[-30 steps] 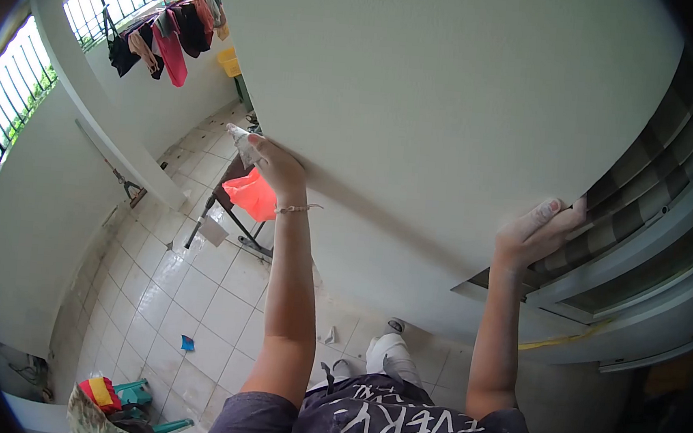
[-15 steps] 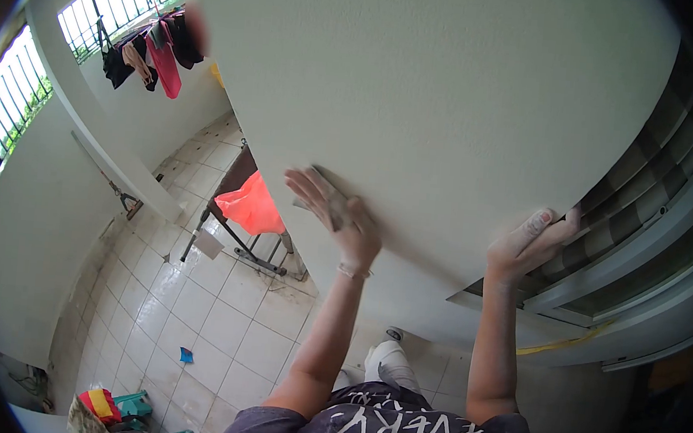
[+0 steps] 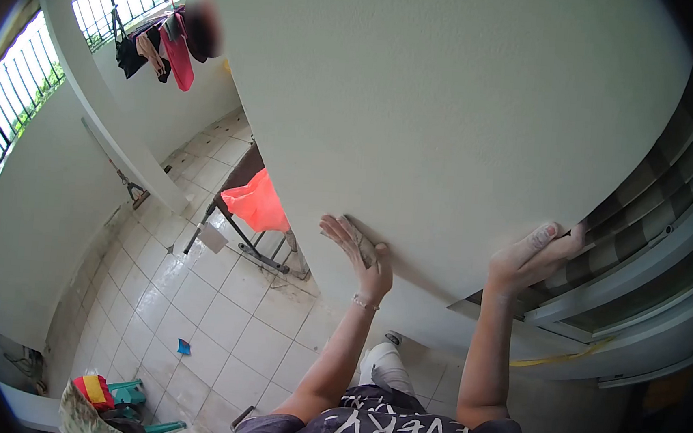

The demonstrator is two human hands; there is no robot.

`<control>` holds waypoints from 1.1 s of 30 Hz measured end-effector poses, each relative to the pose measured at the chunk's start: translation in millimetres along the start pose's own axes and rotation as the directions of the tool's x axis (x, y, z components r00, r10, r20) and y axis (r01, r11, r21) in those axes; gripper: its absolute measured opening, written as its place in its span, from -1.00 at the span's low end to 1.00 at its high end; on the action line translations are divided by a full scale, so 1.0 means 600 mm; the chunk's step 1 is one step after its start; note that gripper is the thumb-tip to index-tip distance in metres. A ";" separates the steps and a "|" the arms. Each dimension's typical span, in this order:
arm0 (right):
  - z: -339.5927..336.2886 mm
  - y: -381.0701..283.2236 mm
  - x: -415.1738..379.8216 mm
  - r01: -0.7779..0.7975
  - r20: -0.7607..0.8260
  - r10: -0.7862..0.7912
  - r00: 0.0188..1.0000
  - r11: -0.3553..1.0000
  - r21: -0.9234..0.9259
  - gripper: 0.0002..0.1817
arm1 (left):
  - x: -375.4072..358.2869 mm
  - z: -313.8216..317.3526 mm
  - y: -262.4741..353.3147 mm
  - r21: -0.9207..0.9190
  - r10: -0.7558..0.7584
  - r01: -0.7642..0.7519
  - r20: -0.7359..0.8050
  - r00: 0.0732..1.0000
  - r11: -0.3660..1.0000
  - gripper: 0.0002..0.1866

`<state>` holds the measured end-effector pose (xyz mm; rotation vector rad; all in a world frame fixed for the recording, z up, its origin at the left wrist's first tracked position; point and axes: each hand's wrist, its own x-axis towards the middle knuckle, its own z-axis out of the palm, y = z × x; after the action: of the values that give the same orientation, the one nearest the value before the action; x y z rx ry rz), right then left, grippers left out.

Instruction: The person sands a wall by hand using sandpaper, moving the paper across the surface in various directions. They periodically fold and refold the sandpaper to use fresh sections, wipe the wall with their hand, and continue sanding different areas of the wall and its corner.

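Observation:
A pale wall (image 3: 451, 127) fills the middle of the head view. My left hand (image 3: 368, 269), fingers stretched out and dusty, presses a grey piece of sandpaper (image 3: 366, 251) against the lower part of this wall. Most of the sandpaper sits under the palm and fingers. To the right, my right hand (image 3: 526, 259) holds the wall's edge beside the window opening, its thumb on the face. Its other fingers are partly hidden around the edge. White dust covers the thumb.
A checked curtain (image 3: 604, 253) and window frame (image 3: 600, 302) lie right of the edge. Left stand a dark folding table (image 3: 244, 168) with an orange-red bag (image 3: 258, 203), hanging clothes (image 3: 176, 52), a mop (image 3: 133, 190) and a green stool (image 3: 127, 392) on the tiled floor (image 3: 216, 320).
My left hand has slid down and to the right along the wall with the sandpaper. My right hand stays on the wall edge. The view has shifted slightly.

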<state>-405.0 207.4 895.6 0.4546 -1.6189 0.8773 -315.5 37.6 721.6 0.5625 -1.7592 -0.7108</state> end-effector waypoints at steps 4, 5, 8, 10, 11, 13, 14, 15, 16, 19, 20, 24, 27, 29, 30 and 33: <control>0.002 0.001 0.002 -0.007 -0.017 0.008 1.000 0.999 0.038 -0.50 | 0.172 -0.057 0.056 0.166 0.352 -0.347 0.003 0.936 0.923 -0.21; 0.004 0.000 0.005 -0.002 -0.024 0.003 1.000 1.000 0.024 -0.51 | 0.235 -0.082 0.070 0.208 0.416 -0.409 0.010 0.909 0.889 -0.22; -0.002 -0.008 0.001 -0.018 -0.009 0.018 1.000 1.000 -0.023 -0.52 | 0.327 -0.118 0.078 0.110 0.399 -0.386 -0.145 0.906 0.916 -0.26; -0.002 -0.003 0.000 -0.030 0.001 0.030 1.000 0.998 -0.054 -0.52 | 0.337 -0.122 0.067 0.047 0.354 -0.351 -0.165 0.921 0.935 -0.25; 0.000 -0.004 0.001 -0.015 -0.017 0.014 1.000 0.999 -0.047 -0.52 | 0.327 -0.105 0.047 0.029 0.303 -0.310 -0.310 0.901 0.950 -0.26; 0.006 -0.004 0.005 0.020 -0.060 -0.022 0.998 0.999 -0.036 -0.53 | 0.261 -0.064 -0.010 -0.353 -0.086 -0.013 -0.264 0.961 0.935 -0.16; 0.006 -0.003 0.003 -0.026 -0.031 0.025 0.999 0.999 -0.024 -0.51 | 0.199 -0.048 -0.032 -0.465 -0.246 0.156 -0.139 0.959 0.871 -0.11; 0.003 -0.002 -0.003 -0.073 0.001 0.073 0.997 0.997 -0.013 -0.50 | 0.137 -0.031 -0.054 -0.543 -0.395 0.328 -0.008 0.919 0.773 -0.04; 0.000 -0.003 -0.009 -0.121 0.038 0.121 0.992 0.993 -0.005 -0.48 | 0.073 0.003 -0.067 -0.479 -0.445 0.370 -0.050 0.894 0.796 -0.03; -0.006 -0.006 -0.006 -0.098 0.056 0.101 0.993 0.993 -0.059 -0.49 | 0.032 -0.003 0.010 -0.171 -0.114 0.086 -0.165 0.980 0.982 -0.07; 0.001 -0.008 -0.003 -0.100 0.043 0.102 0.994 0.994 -0.036 -0.49 | 0.057 -0.007 0.021 -0.113 -0.118 0.099 -0.180 0.977 0.989 -0.11; -0.001 -0.004 -0.004 -0.108 0.024 0.109 0.994 0.994 -0.022 -0.50 | 0.256 -0.086 0.072 0.058 0.236 -0.230 -0.139 0.962 0.971 -0.19; -0.001 -0.012 0.000 -0.058 -0.014 0.057 0.998 0.997 -0.049 -0.53 | 0.351 -0.123 0.090 0.032 0.269 -0.268 -0.162 0.949 0.963 -0.23; 0.001 -0.019 0.005 -0.059 -0.007 0.059 0.998 0.997 -0.041 -0.52 | 0.356 -0.123 0.042 -0.045 0.141 -0.146 -0.108 0.984 0.988 -0.27; -0.002 -0.021 0.002 -0.091 0.020 0.092 0.996 0.995 -0.027 -0.50 | 0.332 -0.101 -0.032 -0.105 0.012 -0.015 -0.027 1.000 0.994 -0.26; -0.002 -0.010 -0.005 -0.088 0.019 0.089 0.996 0.995 -0.044 -0.49 | 0.247 -0.071 -0.027 -0.387 -0.261 0.243 0.007 0.965 0.890 -0.13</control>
<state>-399.0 203.9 894.8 0.3652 -1.6842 0.9044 -316.1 -82.9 819.4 0.5343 -1.4621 -1.1869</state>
